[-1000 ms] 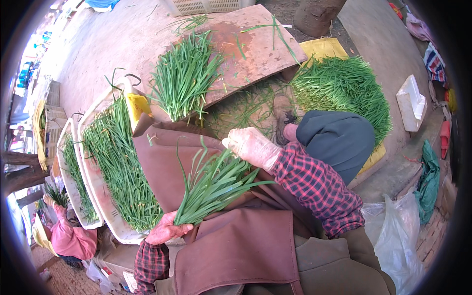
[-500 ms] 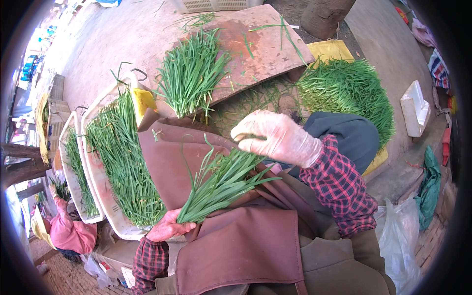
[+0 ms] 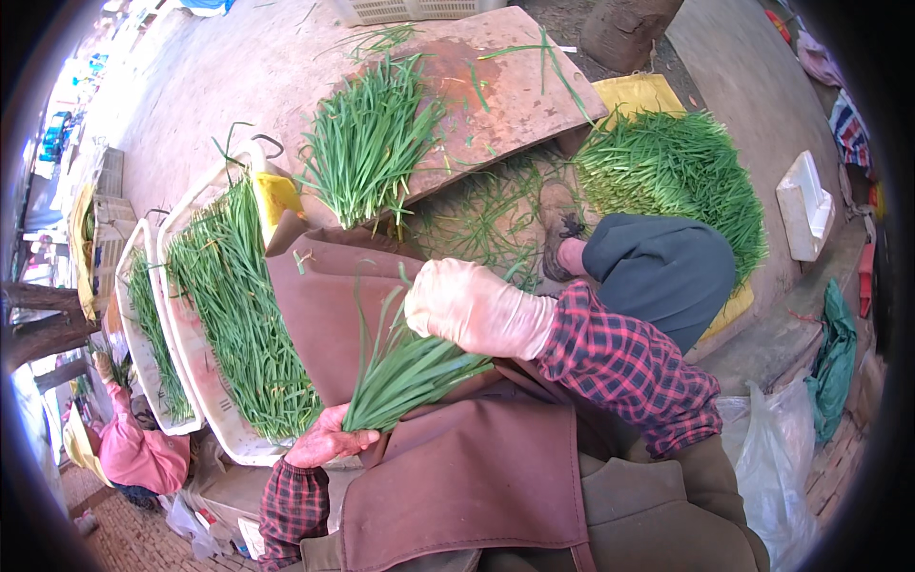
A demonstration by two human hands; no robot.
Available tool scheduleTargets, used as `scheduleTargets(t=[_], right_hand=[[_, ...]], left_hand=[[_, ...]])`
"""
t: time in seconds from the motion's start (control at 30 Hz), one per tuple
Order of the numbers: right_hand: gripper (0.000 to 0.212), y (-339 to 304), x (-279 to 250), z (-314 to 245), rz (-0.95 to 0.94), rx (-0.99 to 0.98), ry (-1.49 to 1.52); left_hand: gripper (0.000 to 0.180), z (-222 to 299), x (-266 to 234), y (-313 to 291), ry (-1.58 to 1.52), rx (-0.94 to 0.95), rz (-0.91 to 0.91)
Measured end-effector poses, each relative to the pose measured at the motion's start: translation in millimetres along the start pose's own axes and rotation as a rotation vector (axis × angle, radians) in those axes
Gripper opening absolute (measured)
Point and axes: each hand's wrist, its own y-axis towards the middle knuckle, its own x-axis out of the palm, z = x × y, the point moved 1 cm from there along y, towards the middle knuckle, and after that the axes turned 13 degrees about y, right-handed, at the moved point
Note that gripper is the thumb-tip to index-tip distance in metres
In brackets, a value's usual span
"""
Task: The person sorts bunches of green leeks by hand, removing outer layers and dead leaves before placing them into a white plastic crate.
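A loose bunch of garlic chives [image 3: 405,386] lies across my lap, over the brown apron [image 3: 467,477]. My left hand [image 3: 334,439], bare, is closed round its lower end at the left. My right hand [image 3: 467,307], in a pale thin glove, is curled over the upper leaves of the bunch. Its fingers are closed and point down at the leaves; what is between them is hidden. One thin leaf sticks up beside its knuckles. Ahead, a larger heap of chives [image 3: 367,143] rests on the near left of a reddish board [image 3: 496,57].
White crates [image 3: 176,276] of chives stand at the left. A thick chive pile [image 3: 677,181] lies on yellow sacking [image 3: 643,93] at the right, near a white foam box [image 3: 803,205]. A tree trunk [image 3: 624,33] rises beyond. Far left, a person in pink [image 3: 143,453] sits.
My right hand has moved left and down onto the leaves of the bunch, and its fingers have curled closed. My left hand keeps its hold. My shoe now shows.
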Motion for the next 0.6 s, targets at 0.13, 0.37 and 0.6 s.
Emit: scheduleTargets(t=[0.13,0.37,0.6], right_hand=[[0.015,-16.6,-36.0,17.0,0.512,0.383,0.619],[0.013,-57.7,-52.4,46.3,0.554,0.666,0.765],[0.040,-61.4,-24.3,50.2,0.152,0.714,0.707]], left_hand=[[0.026,-20.8,-2.5,2.2,-0.138,-0.015,0.049],[0.028,-41.2,0.1,1.6,-0.332,0.071,0.041],[0.026,-42.1,6.1,1.7,-0.359,0.050,0.088]])
